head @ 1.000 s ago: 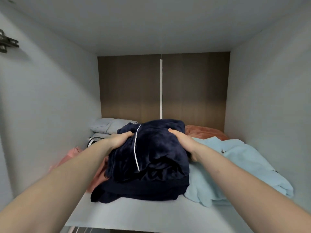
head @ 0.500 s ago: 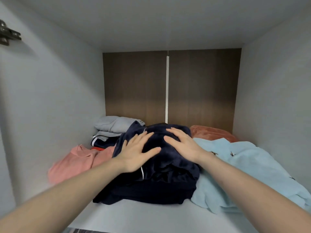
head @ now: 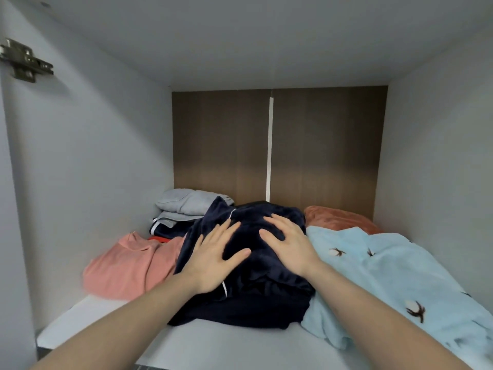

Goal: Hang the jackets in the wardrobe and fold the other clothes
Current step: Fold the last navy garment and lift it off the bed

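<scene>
Both flat hands, left hand (head: 213, 259) and right hand (head: 289, 244), press the folded navy clothes (head: 256, 287) on the shelf (head: 213, 343); beside them, the blue garment (head: 394, 284) looks unfolded.

Head camera faces straight into the wardrobe shelf (head: 213, 343), close up.

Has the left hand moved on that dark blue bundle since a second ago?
Yes. The left hand has shifted from gripping the navy bundle's left side onto its top, toward the white strip on the back panel, lying flat.
</scene>
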### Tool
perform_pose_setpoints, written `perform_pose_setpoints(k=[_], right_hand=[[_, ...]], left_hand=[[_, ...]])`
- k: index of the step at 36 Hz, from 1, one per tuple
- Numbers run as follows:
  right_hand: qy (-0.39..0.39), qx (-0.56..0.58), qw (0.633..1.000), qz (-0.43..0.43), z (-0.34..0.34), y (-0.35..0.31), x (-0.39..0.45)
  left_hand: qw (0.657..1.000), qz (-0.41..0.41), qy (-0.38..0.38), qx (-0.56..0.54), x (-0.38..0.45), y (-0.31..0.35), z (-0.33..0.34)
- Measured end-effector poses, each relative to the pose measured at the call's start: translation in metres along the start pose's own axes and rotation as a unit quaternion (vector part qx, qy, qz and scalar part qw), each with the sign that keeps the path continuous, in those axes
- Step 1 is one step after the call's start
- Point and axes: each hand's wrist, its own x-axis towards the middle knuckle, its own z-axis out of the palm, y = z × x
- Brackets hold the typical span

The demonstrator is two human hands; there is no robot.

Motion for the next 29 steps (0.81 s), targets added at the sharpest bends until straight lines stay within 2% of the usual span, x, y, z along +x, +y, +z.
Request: perform_pose_setpoints(k=[4, 7, 10, 16, 22, 29], right_hand=[[0.036, 0.000, 0.999, 0.001, -0.001, -0.004, -0.015], [0.037, -0.006, 0.999, 0.001, -0.002, -0.006, -0.022], [0.034, 0.013, 0.999, 0.012, -0.005, -0.010, -0.023], [0.024, 0.070, 0.997, 0.019, -0.004, -0.004, -0.043], [0.022, 0.098, 0.993, 0.062, 0.001, -0.008, -0.081], [0.025, 0.030, 0.994, 0.100, 0.014, -0.027, -0.148]], left_hand=[[0.998, 0.015, -0.038, 0.054, -0.031, -0.003, -0.005], [0.993, 0.019, -0.074, 0.094, -0.057, -0.012, -0.013], [0.989, 0.013, -0.079, 0.125, -0.085, -0.017, -0.013], [0.998, -0.002, -0.034, 0.045, -0.123, -0.035, -0.006], [0.999, -0.009, -0.014, 0.042, -0.128, -0.027, -0.010], [1.000, -0.014, -0.008, 0.017, -0.160, -0.002, -0.028]])
